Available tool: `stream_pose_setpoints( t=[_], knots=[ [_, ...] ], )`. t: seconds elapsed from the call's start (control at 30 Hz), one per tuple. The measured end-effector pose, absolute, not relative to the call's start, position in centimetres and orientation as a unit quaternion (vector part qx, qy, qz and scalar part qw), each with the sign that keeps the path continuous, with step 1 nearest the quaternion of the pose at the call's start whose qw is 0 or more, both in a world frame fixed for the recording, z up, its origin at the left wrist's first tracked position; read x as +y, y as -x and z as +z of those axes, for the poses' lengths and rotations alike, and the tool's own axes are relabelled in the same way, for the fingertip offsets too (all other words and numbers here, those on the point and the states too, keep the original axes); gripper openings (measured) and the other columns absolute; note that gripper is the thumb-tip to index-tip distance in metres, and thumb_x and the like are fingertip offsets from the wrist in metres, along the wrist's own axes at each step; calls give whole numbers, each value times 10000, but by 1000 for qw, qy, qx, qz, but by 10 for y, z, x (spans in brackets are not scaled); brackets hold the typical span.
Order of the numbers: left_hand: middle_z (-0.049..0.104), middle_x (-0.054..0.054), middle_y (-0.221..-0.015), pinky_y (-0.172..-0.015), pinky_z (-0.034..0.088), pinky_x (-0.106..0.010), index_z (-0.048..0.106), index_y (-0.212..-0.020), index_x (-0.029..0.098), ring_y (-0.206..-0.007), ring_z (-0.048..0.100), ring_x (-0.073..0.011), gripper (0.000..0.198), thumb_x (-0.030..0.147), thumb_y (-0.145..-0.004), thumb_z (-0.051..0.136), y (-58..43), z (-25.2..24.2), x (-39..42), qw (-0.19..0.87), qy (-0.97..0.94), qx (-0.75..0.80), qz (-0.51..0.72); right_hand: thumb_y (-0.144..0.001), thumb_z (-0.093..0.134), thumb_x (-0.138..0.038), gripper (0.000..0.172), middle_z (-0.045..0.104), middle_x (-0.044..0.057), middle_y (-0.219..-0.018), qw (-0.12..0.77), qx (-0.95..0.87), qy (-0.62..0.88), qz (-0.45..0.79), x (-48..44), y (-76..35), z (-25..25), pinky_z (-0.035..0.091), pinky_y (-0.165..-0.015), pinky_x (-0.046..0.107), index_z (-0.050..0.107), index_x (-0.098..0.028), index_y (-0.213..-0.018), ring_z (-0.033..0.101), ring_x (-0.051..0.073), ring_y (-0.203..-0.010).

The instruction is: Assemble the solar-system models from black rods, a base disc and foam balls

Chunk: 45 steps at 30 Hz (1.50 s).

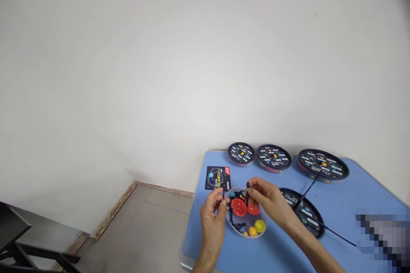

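Note:
My right hand point(267, 196) pinches a short black plastic rod point(247, 198) upright between thumb and fingers. Across from it, my left hand point(213, 217) is closed at the fingertips on a small dark piece point(224, 195), partly covered by the fingers. Both hands are over a clear round tub point(266, 224). Inside lie a red half-shell point(238, 207), a second red half-shell point(254, 210) partly behind my right hand, a yellow ball point(259, 225), an orange ball point(253, 231) and several black connector pieces point(239, 225).
A printed black leaflet point(218, 178) lies behind the tub on the blue table point(200, 230). Three round black discs point(241, 153) line the wall side. Another disc point(315, 211), with long thin black rods point(339, 237), sits beneath my right forearm. A blurred patch covers the right edge.

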<state>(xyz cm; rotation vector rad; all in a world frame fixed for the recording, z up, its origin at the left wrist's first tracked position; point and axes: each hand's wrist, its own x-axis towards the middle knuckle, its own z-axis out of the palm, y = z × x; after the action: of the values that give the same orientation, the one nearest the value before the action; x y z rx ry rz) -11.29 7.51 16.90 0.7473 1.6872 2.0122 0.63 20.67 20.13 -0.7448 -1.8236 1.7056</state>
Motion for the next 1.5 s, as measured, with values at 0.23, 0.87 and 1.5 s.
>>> stream_pose_setpoints(
  t=[0.23,0.87,1.5],
  knots=[
    [718,-33,-728,-585,529,-239,710,-1028,171,-624,646,-150,432,446,-708,802,102,184,72,266,-257,567,736,-677,709,-500,411,526,-74,-536,273,-589,265,713,178,-12,211,324,-478,253,624,-200,-944,420,112,-471],
    [707,-43,-787,-634,529,-259,759,-812,198,-669,635,-171,211,341,-875,617,108,188,55,107,-372,657,647,-711,716,-643,467,546,-19,-660,314,-585,309,682,174,-74,206,355,-504,280,653,-238,-936,424,139,-533],
    [727,-66,-774,-586,555,-256,727,-1079,171,-613,645,-158,393,432,-787,758,94,178,66,318,-293,551,713,-728,703,-635,417,533,-12,-630,247,-572,299,723,173,-51,200,358,-490,249,665,-224,-787,412,136,-546]
  ],
)
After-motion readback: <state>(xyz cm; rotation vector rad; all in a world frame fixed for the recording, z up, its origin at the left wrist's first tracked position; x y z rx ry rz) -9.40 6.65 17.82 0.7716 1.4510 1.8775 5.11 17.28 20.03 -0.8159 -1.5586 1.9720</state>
